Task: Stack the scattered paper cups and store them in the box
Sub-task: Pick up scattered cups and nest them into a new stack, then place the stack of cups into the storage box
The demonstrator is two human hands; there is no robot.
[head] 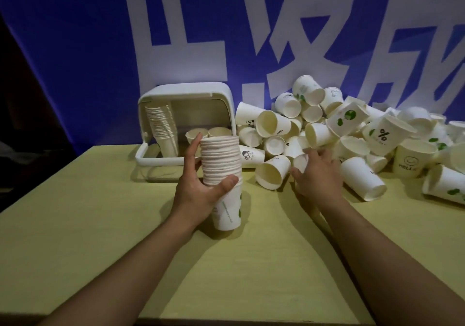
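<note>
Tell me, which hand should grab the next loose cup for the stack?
The right hand, probably. It already reaches into the pile of loose cups, fingers touching a small cup. The left hand is busy gripping the stack.

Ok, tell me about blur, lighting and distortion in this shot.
Head view: dim, bluish light; the table edges bow with wide-angle distortion; the right hand and the loose cup at its fingers are motion-smeared; the left hand and its cup stack look sharper; both arms cast soft shadows.
</note>
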